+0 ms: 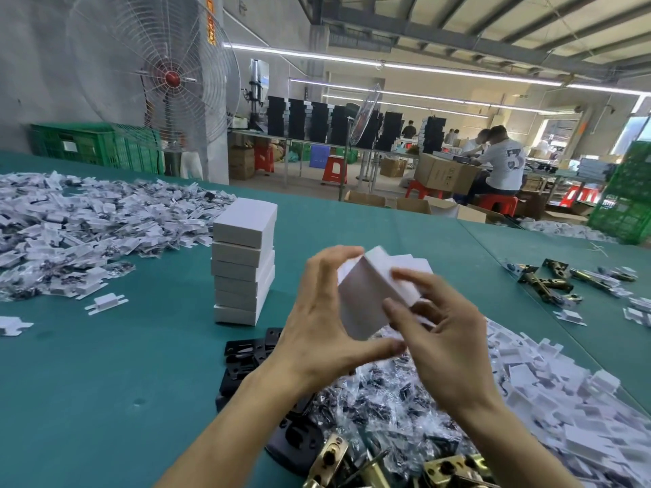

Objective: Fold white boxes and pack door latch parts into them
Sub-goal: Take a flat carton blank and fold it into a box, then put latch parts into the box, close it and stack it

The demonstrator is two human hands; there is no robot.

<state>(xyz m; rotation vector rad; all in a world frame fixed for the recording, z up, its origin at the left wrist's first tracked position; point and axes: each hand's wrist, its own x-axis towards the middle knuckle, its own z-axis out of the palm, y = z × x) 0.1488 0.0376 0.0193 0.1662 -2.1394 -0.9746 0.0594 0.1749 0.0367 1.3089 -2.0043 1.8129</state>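
Between the two hands, lifted clear of the table: small white cardboard box (370, 294), tilted, one corner edge towards the camera, motion-blurred. Left hand (317, 325) grips it, thumb under the lower end, fingers curled over the upper left edge. Right hand (447, 343) holds the box's right side, fingertips (401, 276) on the top right part. Blur, so cannot tell whether a flap there is tucked or loose.

Straight under the grip: heap of clear plastic bags of small dark parts (380, 399). Below-left of the grip, partly hidden by the left wrist: flat black metal plates with cut-outs (243, 350). Nearer the camera than the grip, at the bottom edge: brass-coloured latch bolts (338, 459).

Left of the grip, a little beyond it: upright stack of closed white boxes (243, 269), several high, standing on the teal-green table top (105, 364). Right of the right hand: spread pile of white folded card inserts (563, 392). Further right and beyond: loose brass latches (549, 281). Far left of the grip: wide heap of bagged white inserts (70, 223).

Past the table: large caged pedestal fan (158, 79), green plastic crates (88, 144), seated people at other benches (500, 160).
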